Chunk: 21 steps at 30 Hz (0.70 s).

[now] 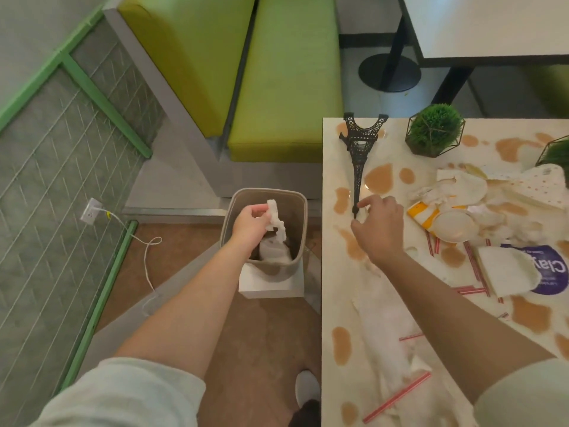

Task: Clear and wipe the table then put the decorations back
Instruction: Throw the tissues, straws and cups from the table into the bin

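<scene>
Left hand (251, 221) is out over the bin (265, 229), fingers pinched on a crumpled white tissue (275, 218) that dangles into the opening; more white paper already lies at the bottom. That bin sits on a low white block (271, 283) on the floor, just beside the counter (331, 297).

Right hand (379, 224) is over the counter's left side, thumb and forefinger closed on the tip of the little black Eiffel Tower model (361, 155), which lies tipped over with its legs pointing toward the far edge.

Nearest us on the counter, a red straw (397, 397) lies across a spread white napkin (385, 337), with brown spill patches (341, 345) all around (quite a mess). Farther in, more red straws (472, 289), a white paper piece over a purple printed sheet (554, 272), a round clear lid (454, 226) and a yellow-and-white wrapper (423, 215) among torn napkins.

At the far edge stands a small green ball plant in a wire frame (435, 131). Beyond the counter, green bench cushions (286, 87) and another table (492, 26).
</scene>
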Available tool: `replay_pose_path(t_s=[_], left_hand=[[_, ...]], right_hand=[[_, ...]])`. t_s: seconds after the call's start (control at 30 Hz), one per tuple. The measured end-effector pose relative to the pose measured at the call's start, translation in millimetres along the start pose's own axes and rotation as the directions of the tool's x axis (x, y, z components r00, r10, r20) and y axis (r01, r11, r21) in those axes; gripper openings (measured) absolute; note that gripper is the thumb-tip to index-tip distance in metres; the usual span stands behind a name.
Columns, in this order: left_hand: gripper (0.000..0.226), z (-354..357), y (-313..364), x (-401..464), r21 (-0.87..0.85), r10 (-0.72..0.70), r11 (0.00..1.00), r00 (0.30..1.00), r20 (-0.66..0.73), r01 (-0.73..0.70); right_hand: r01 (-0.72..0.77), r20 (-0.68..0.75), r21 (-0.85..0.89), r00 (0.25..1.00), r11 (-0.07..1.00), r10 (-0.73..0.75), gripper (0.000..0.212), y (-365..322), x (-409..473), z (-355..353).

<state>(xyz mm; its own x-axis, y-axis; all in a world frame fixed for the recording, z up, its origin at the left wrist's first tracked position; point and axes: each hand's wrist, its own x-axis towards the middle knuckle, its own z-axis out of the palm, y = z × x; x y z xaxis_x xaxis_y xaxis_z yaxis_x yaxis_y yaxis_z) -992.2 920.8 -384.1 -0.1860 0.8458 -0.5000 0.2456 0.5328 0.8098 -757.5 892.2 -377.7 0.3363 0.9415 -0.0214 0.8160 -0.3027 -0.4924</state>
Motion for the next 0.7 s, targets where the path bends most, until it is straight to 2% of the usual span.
replay_pose_path(t_s=[0.07, 0.13, 0.23, 0.3, 0.5, 0.6, 0.7], left_hand=[[0.033, 1, -3, 1, 0.075, -0.016, 0.997, 0.999, 0.046, 0.012], [0.036, 4, -7, 1, 0.139, -0.003, 0.990, 0.998, 0.062, -0.006], [0.031, 12, -12, -2, 0.164, 0.013, 0.986, 0.998, 0.053, -0.021], [0.025, 18, -14, -5, 0.153, 0.022, 0.988, 0.998, 0.059, -0.031], [0.025, 35, -8, -25, 0.108, 0.047, 0.992, 0.991, 0.126, -0.060], [0.027, 44, -4, -35, 0.075, 0.048, 0.995, 0.988, 0.144, -0.060], [0.028, 54, 0, -44, 0.020, 0.042, 0.999, 0.984, 0.176, -0.046]], right_hand=[[0.023, 0.010, -0.109, 1.000, 0.994, -0.022, 0.052, 10, 10, -1], [0.033, 0.080, -0.135, 0.997, 0.990, -0.022, 0.064, 20, 17, -2], [0.051, 0.241, -0.156, 0.970, 0.986, -0.012, 0.068, 31, 20, -2], [0.062, 0.278, -0.152, 0.960, 0.987, -0.017, 0.068, 37, 18, -2], [0.068, 0.180, -0.068, 0.982, 0.995, -0.055, 0.060, 44, 10, -8], [-0.002, 0.076, 0.106, 0.997, 0.994, -0.006, 0.050, 41, 8, -16], [-0.060, 0.003, 0.360, 0.998, 0.931, 0.063, 0.045, 22, 2, -25]])
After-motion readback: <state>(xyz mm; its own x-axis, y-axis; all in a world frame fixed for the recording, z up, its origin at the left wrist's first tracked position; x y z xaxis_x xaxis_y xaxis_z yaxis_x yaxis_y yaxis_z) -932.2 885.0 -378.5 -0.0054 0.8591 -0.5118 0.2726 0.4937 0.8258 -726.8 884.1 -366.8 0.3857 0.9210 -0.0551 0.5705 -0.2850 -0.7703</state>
